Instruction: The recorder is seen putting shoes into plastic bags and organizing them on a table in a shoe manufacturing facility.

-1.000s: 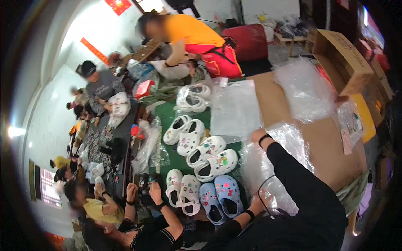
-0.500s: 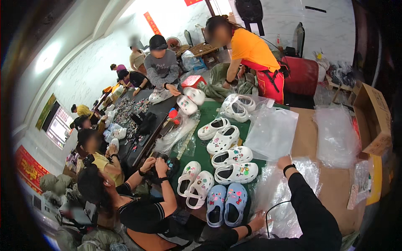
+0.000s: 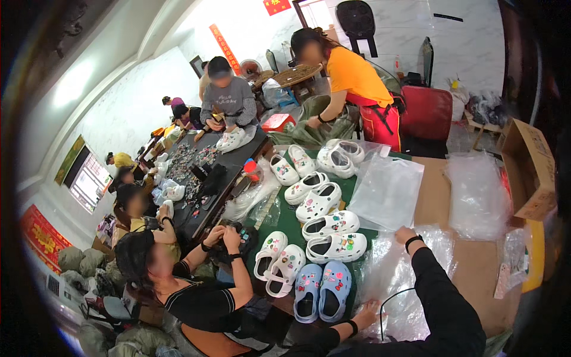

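My left hand (image 3: 367, 314) is at the lower left edge of a clear plastic bag (image 3: 395, 273), its fingers closed at the film. At the bag's far edge is my right hand (image 3: 405, 235), fingers curled down on the plastic. Just left of my left hand stands a pair of blue clogs (image 3: 321, 290) with colourful charms. Behind them, white charm-covered clogs (image 3: 336, 246) stand in pairs on a green mat (image 3: 275, 220). Another white pair (image 3: 278, 263) sits to the left. A frosted flat bag (image 3: 386, 193) lies beyond my right hand.
Stacked clear bags (image 3: 476, 193) lie on cardboard at the right, beside an open carton (image 3: 529, 169). A co-worker in black (image 3: 202, 297) sits close on the left. Across the table, a person in orange (image 3: 357, 77) bends over green sacks. A dark table (image 3: 202, 172) holds many small charms.
A white pair, earlier held by the co-worker in grey, now stands at the far end of the green mat. That co-worker has drawn back. My hands stay in place.
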`<state>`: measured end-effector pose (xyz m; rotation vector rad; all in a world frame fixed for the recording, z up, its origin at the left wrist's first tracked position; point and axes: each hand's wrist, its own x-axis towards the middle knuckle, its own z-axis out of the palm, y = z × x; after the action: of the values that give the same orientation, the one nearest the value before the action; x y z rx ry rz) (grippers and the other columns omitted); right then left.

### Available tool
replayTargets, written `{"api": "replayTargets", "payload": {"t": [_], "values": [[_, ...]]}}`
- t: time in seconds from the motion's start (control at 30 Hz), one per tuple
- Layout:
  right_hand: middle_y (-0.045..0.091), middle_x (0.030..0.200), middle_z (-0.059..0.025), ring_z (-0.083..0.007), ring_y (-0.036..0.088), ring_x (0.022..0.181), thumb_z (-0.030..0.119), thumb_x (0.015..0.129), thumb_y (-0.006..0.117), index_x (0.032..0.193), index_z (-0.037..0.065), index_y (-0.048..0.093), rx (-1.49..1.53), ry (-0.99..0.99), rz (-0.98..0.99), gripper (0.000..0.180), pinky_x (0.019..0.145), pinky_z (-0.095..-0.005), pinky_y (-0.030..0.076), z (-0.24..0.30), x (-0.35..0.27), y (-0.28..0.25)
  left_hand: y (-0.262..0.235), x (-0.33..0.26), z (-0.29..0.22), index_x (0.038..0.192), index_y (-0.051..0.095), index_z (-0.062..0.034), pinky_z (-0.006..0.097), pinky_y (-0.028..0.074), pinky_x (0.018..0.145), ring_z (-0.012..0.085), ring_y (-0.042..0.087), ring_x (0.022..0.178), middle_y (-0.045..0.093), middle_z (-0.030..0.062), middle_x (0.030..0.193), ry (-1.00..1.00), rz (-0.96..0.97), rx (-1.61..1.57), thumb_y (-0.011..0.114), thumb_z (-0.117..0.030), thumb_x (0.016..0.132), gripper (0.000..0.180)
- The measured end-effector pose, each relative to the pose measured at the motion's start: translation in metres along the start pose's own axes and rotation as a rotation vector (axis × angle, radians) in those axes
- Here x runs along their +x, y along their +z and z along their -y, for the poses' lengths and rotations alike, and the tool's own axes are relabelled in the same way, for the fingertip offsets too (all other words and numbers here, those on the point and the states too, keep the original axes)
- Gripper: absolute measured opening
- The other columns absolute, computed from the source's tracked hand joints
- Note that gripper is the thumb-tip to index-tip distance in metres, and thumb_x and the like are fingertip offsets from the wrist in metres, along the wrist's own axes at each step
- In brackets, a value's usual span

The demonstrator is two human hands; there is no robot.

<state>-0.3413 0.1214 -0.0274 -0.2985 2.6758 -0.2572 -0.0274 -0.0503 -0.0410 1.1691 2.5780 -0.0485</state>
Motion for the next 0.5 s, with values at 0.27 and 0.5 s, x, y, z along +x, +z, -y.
{"api": "replayTargets", "payload": {"t": [0.27,0.5], "values": [[0.049,0.12,-0.0127,-0.0291,0.046,0.113,0.019,0.082,0.042,0.11,0.004,0.057,-0.074,0.119,0.143,0.035,0.093,-0.0439,0.034,0.014,-0.004,-0.018,0.023,0.004,0.003,0.134,0.029,-0.0324,0.051,0.038,0.09,0.0454,0.041,0.111,0.033,0.027,0.13,-0.037,-0.176,0.018,0.036,-0.016,0.086,0.052],[0.056,0.109,-0.0071,-0.0269,0.043,0.114,0.012,0.075,0.047,0.1,0.004,0.061,-0.218,-0.023,-0.533,0.029,0.102,-0.0523,0.017,0.027,-0.034,-0.043,0.029,0.004,-0.002,0.128,0.04,-0.0312,0.048,0.039,0.088,0.041,0.044,0.107,0.038,0.0247,0.125,-0.021,-0.249,0.057,0.041,-0.016,0.084,0.046]]}}
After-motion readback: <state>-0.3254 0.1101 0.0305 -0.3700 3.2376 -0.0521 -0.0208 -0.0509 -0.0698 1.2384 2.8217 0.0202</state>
